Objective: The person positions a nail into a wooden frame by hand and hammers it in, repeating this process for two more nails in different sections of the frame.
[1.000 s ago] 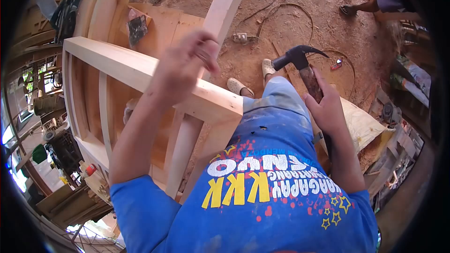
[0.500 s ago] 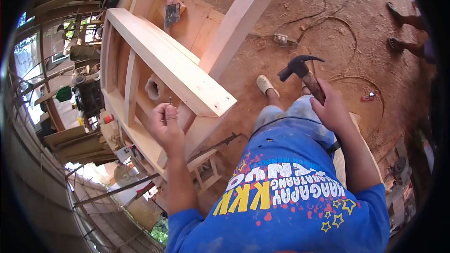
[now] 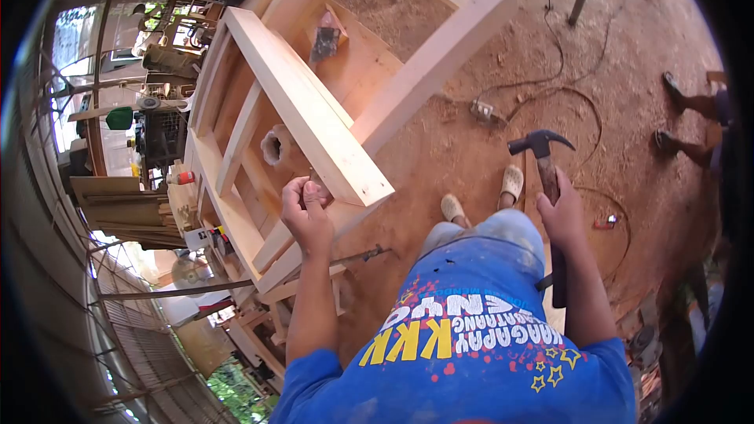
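Observation:
A claw hammer (image 3: 543, 144) with a dark head is upright in my right hand (image 3: 562, 210), which grips its handle in front of my body. My left hand (image 3: 306, 213) is closed in a pinch on a small nail (image 3: 312, 176), most of it hidden by the fingers. Those fingertips are right beside the near end of a pale wooden beam (image 3: 310, 114). This beam tops a wooden frame with curved slats (image 3: 239, 140), and another beam (image 3: 440, 67) runs off it toward the upper right.
A dark block (image 3: 324, 43) lies on the wooden panel inside the frame. Cords and an outlet box (image 3: 483, 111) rest on the dirt floor (image 3: 424, 165). At the right edge a person's legs (image 3: 695, 110) show. Stacked boards (image 3: 118, 208) stand at left.
My left hand has brought the nail closer to the beam's near end. The hammer has swung more upright and slightly right and down. My view has shifted, showing more of the frame.

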A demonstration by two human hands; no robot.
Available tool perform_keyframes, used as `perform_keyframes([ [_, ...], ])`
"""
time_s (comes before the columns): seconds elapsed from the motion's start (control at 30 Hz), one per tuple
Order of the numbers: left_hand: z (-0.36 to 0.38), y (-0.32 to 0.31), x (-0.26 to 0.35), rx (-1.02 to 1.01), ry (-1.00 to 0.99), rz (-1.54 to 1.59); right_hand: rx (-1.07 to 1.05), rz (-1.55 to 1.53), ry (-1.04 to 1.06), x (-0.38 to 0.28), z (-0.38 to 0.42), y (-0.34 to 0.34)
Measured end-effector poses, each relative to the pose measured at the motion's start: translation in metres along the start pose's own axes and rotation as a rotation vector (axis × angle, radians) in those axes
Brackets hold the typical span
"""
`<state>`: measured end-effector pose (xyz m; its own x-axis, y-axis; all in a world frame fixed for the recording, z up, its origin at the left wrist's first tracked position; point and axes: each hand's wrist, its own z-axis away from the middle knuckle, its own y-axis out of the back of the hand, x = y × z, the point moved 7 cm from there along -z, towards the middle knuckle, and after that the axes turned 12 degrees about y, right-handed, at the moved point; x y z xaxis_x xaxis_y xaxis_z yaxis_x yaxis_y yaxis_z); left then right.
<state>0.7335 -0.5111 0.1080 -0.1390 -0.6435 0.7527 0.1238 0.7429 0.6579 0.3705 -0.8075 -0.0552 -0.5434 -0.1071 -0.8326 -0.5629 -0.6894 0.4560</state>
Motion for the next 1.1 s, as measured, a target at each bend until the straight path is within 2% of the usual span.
perform_keyframes([
  [0.13,0.001,0.005,0.01,0.003,-0.046,0.031,0.017,-0.092,-0.07,-0.003,0.009,-0.01],
  [0.33,0.001,0.002,-0.002,-0.265,0.063,0.283,0.057,-0.044,-0.054,-0.016,0.041,-0.04],
  [0.47,0.005,0.006,0.012,-0.363,-0.076,0.427,0.143,-0.042,-0.042,-0.03,0.073,-0.081],
  [0.53,0.003,0.005,0.007,-0.492,-0.185,0.448,0.218,-0.047,-0.031,-0.049,0.092,-0.106],
  [0.6,0.003,0.002,-0.005,-0.596,-0.32,0.498,0.222,-0.18,-0.153,-0.085,0.12,-0.127],
  [0.7,0.014,0.015,0.014,-0.669,-0.528,0.366,0.333,-0.011,0.011,-0.12,0.155,-0.157],
  [0.73,0.018,0.018,0.019,-0.745,-0.381,0.386,0.358,0.032,-0.039,-0.115,0.179,-0.181],
  [0.83,0.02,0.019,0.021,-0.768,-0.482,0.371,0.362,-0.047,-0.073,-0.11,0.211,-0.205],
  [0.97,0.021,0.011,0.01,-0.805,-0.566,0.518,0.375,-0.043,-0.078,-0.112,0.237,-0.225],
  [1.1,0.03,0.021,0.019,-0.767,-0.658,0.425,0.319,0.023,-0.069,-0.124,0.255,-0.228],
])
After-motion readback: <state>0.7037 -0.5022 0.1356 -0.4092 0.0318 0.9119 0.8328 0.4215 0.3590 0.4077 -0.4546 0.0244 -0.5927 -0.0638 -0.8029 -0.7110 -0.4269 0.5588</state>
